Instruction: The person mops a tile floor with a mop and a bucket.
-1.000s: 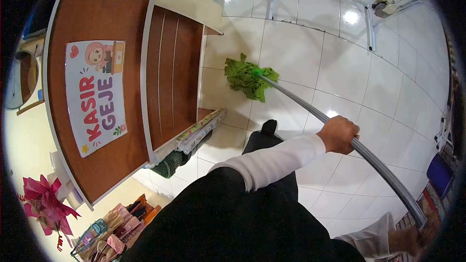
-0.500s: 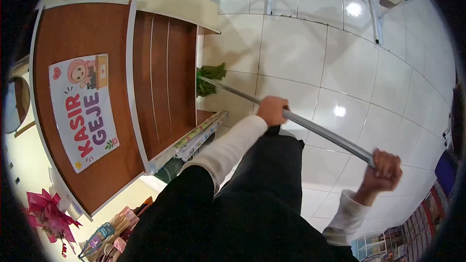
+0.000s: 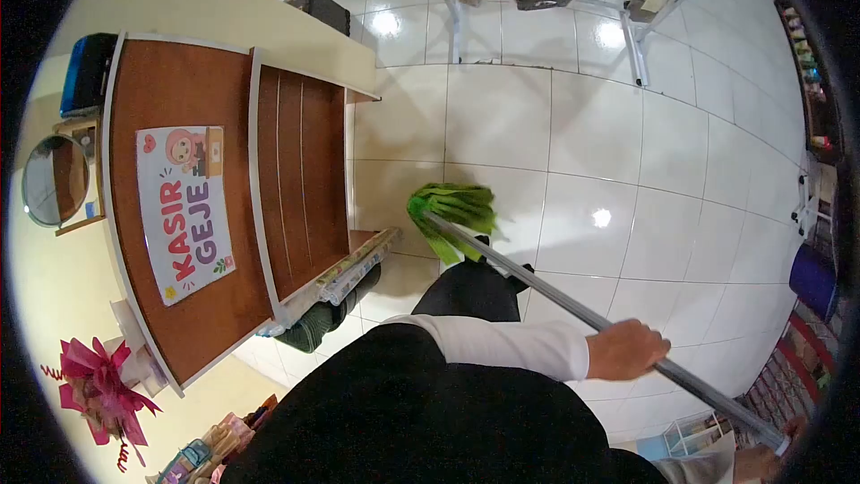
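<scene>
A mop with a green strand head [image 3: 452,211] and a long grey metal handle [image 3: 546,289] slants across the view. Its strands lie fanned out on the white tiles, close to my feet. My left hand [image 3: 627,350] is closed round the handle, along its upper half. At the lower right, my right hand [image 3: 772,457] grips the handle's top end, partly lost in the dark rim of the view.
To the left stands a brown wooden counter [image 3: 309,179] with a "KASIR GEJE" sign [image 3: 184,215]. Clear-wrapped rolls [image 3: 358,269] lean at its corner. White rack legs [image 3: 634,54] stand on the floor ahead. A blue bin-like object [image 3: 813,278] is at the right.
The mop head has come out from the counter's base, toward my feet and rightward. Both hands have moved right and down with the handle. My view has shifted slightly.
</scene>
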### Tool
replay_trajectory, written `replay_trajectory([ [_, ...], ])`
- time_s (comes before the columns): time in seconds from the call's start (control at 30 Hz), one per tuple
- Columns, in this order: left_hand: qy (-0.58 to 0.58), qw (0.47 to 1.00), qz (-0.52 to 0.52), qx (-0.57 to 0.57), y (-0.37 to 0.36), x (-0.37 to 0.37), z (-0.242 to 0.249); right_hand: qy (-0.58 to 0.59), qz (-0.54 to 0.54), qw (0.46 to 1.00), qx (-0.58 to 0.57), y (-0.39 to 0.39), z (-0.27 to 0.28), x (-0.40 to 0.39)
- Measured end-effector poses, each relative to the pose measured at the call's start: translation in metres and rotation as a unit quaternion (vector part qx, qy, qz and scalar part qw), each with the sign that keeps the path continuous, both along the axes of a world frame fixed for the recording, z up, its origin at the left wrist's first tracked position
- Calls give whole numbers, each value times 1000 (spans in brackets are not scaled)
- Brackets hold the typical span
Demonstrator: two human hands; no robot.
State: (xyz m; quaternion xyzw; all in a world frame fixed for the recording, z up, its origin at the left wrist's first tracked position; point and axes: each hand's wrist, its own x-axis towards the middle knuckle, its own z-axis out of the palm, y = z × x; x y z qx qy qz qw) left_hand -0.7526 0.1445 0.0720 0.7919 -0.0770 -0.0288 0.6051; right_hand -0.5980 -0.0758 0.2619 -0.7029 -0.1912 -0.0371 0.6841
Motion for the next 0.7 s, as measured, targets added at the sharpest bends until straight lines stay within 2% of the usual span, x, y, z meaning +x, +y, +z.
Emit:
replay_trajectory([
  [0.03,-11,1000,18,17,0,2,-6,11,-5,1000,7,-4,-5,1],
  [0.1,52,997,12,52,16,5,-34,61,5,997,46,-7,-30,7],
  [0.13,92,992,7,89,25,5,-56,89,15,993,70,0,-46,8],
  [0.17,95,990,54,86,36,-2,-88,136,29,984,109,8,-67,10],
  [0.23,135,983,78,98,71,-19,-157,266,81,938,208,33,-117,9],
  [0.27,78,984,99,129,93,-33,-177,248,190,900,302,95,-139,-12],
  [0.3,113,974,92,172,107,-41,-174,271,188,895,299,98,-157,-15],
  [0.33,96,973,124,170,115,-53,-193,295,214,872,327,108,-180,-19],
  [0.37,105,967,143,182,123,-67,-217,316,161,881,314,116,-202,-27],
  [0.47,190,943,144,233,163,-109,-260,375,139,876,269,146,-271,-58],
  [0.5,172,944,161,233,177,-128,-280,406,118,868,262,162,-289,-70],
  [0.57,256,912,133,291,202,-158,-313,475,127,843,216,183,-330,-87],
  [0.6,292,899,105,310,220,-169,-326,503,146,813,254,197,-351,-96],
  [0.7,303,873,113,365,258,-218,-385,566,201,769,219,222,-417,-118],
])
